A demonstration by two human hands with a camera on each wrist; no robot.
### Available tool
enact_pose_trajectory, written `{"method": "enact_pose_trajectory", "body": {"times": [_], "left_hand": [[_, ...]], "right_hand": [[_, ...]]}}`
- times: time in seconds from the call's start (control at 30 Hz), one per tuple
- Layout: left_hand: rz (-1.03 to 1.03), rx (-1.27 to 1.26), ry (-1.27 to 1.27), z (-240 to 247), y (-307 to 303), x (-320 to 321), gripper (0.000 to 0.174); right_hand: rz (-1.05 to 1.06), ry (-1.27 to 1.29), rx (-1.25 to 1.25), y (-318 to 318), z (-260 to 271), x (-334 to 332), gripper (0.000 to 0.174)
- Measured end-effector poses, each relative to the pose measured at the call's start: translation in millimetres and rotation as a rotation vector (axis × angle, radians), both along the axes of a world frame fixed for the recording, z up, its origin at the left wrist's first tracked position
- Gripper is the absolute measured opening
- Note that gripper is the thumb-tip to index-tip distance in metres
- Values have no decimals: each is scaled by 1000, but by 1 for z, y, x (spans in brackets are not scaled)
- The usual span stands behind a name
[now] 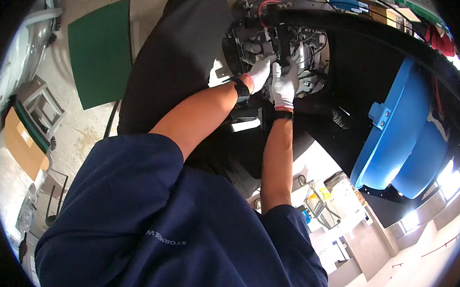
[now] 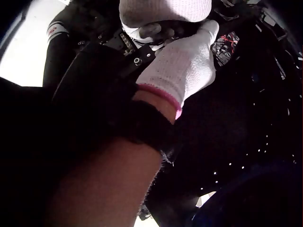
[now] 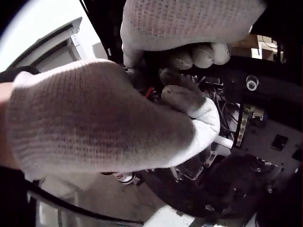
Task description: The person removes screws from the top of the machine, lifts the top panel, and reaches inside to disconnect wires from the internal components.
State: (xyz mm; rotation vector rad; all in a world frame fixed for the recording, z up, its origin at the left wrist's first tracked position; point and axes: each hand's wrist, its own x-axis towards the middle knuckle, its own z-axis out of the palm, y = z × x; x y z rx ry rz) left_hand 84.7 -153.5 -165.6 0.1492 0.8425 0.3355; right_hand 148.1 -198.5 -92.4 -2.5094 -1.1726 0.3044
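Both hands wear white knit gloves and work close together over an exposed mechanical assembly (image 1: 253,47) with cables and metal parts. My left hand (image 1: 260,73) reaches in from the left, beside a dark upright bar (image 1: 284,39). Just right of it, my right hand (image 1: 284,84) lies at the bar's lower end. In the left wrist view my left hand (image 2: 182,66) has its thumb extended, and the other glove overlaps its far side. The right wrist view shows my right hand (image 3: 109,123) with curled fingers below the left glove (image 3: 189,23). Whatever lies between the fingers is hidden.
Large blue curved shells (image 1: 396,129) stand at the right, beside a black curved frame (image 1: 369,29). A green panel (image 1: 100,54) is on the floor at the left. The person's dark-clothed leg (image 1: 178,58) is beside the assembly.
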Motion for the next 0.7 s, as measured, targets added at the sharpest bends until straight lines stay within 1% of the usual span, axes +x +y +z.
{"method": "enact_pose_trajectory", "body": {"times": [0.03,0.07,0.1,0.17,0.2,0.23,0.27,0.3,0.37,0.4,0.43,0.47,0.5,0.53,0.57,0.6,0.63,0.7], "left_hand": [[8,9,0,7,4,-2,35],[-74,93,18,-20,-2,5,38],[-76,92,16,-20,-3,4,38],[-132,67,-23,-19,-4,1,40],[-132,67,-25,-10,0,-3,40],[-180,66,-17,0,5,-7,41],[-229,66,-8,3,8,-10,41],[-227,66,-8,2,7,-11,41],[-311,297,54,0,6,-13,43],[-309,296,54,-10,2,-9,43],[-259,262,36,-19,-2,-5,44],[-208,227,18,-16,-1,-5,45],[-206,226,21,-13,1,-5,45],[-254,171,103,-10,2,-5,47],[-303,115,185,3,8,-8,49],[-311,77,224,22,15,-15,56],[-313,76,223,22,15,-18,56],[-343,173,278,12,13,-17,59]], "right_hand": [[-33,86,31,0,3,-1,40],[-10,143,-78,5,16,-4,41],[-13,142,-79,1,8,0,41],[17,260,139,-4,-7,8,37],[23,212,83,-4,-2,7,36],[25,211,84,-3,-4,6,36],[11,211,116,-3,-8,6,34],[-3,211,147,-4,-12,7,32],[-11,207,107,-5,-14,10,30],[-20,202,67,-3,-12,9,28],[-18,203,66,-2,-9,9,28],[-5,201,57,1,-2,7,27],[6,200,48,3,3,3,26],[6,203,46,5,2,2,26],[-21,251,70,5,0,4,27],[-48,298,94,5,-1,5,29],[-50,298,93,3,-1,5,29],[-35,163,43,3,-1,4,35]]}}
